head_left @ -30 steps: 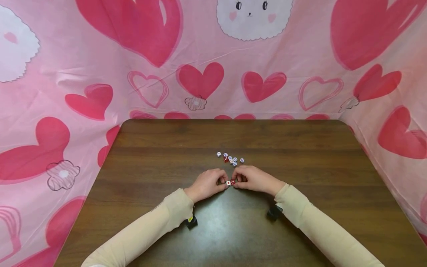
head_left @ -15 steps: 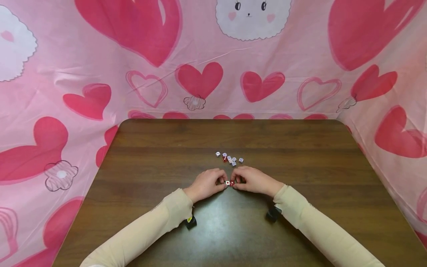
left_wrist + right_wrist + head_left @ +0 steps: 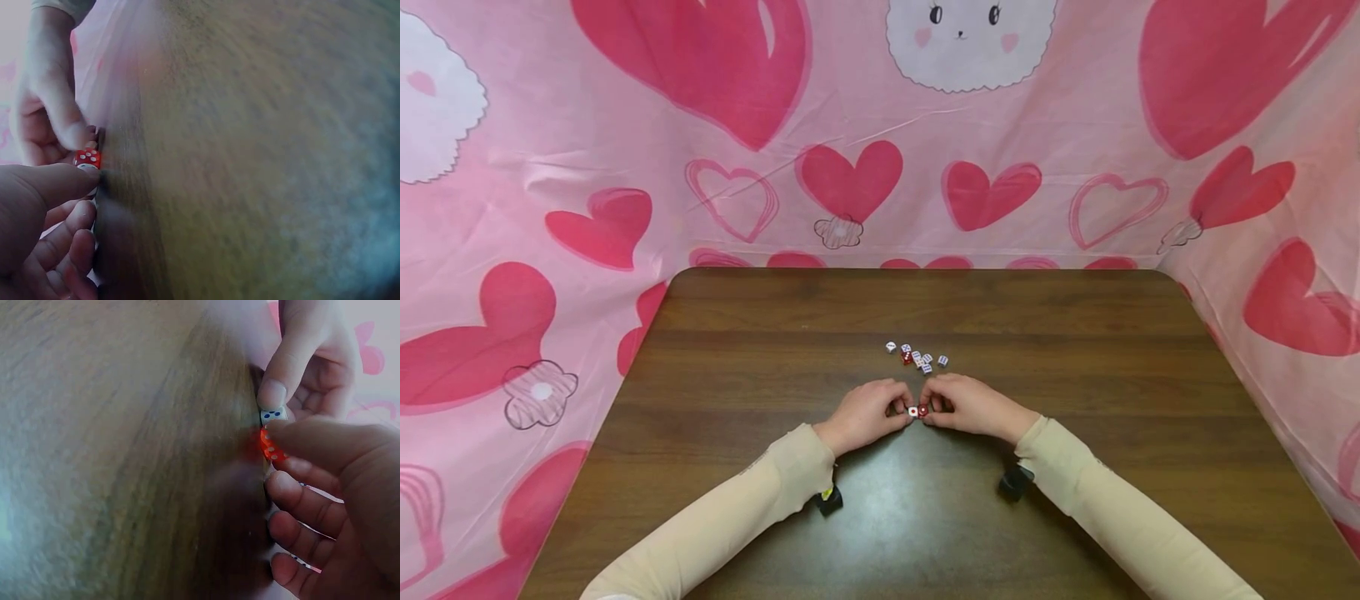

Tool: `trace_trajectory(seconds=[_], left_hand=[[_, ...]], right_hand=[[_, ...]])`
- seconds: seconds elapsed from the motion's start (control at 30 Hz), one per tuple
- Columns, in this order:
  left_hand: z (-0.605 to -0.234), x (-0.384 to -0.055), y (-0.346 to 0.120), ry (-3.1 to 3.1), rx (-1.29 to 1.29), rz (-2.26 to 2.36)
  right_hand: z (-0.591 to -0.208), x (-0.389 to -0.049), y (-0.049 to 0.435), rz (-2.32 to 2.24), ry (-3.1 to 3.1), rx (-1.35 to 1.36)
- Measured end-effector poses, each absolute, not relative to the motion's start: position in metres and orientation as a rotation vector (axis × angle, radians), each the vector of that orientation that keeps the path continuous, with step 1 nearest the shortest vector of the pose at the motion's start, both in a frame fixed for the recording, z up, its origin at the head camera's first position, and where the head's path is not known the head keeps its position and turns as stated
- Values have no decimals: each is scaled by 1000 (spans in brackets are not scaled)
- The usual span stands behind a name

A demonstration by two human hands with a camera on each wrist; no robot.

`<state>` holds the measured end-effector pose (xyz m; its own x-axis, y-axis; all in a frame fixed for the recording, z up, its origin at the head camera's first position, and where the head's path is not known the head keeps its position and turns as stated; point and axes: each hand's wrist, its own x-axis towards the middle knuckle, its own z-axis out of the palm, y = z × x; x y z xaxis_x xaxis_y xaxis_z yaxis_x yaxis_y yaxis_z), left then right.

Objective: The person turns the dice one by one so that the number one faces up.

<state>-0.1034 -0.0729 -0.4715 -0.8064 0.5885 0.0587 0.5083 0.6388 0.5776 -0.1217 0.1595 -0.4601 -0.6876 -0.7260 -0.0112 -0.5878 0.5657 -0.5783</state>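
In the head view, a white die point(image 3: 913, 412) and a red die point(image 3: 923, 411) sit side by side on the wooden table. My left hand point(image 3: 867, 414) pinches the white die between thumb and fingers. From the other side, my right hand point(image 3: 977, 403) pinches the red die. The left wrist view has the red die point(image 3: 87, 157) just beyond my left thumb, which hides most of the white one. Blue pips show on the white die point(image 3: 273, 415) in the right wrist view, and my right thumb lies partly over the red die point(image 3: 270, 449).
Just beyond the hands lies a loose group of several white dice point(image 3: 927, 368) with one red die point(image 3: 907, 357) among them. One white die point(image 3: 891, 347) lies off to the left and another white die point(image 3: 943, 361) to the right. Pink heart-patterned cloth point(image 3: 917, 117) hangs around the table point(image 3: 737, 375).
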Motion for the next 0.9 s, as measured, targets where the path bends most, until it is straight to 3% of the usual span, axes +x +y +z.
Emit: trace_trajectory(seconds=[0.47, 0.9], left_hand=[[-471, -103, -74, 2690, 880, 897], [-474, -104, -74, 2714, 889, 892]], right_hand=[[-453, -153, 176, -871, 2872, -629], [-460, -161, 173, -816, 2824, -580]])
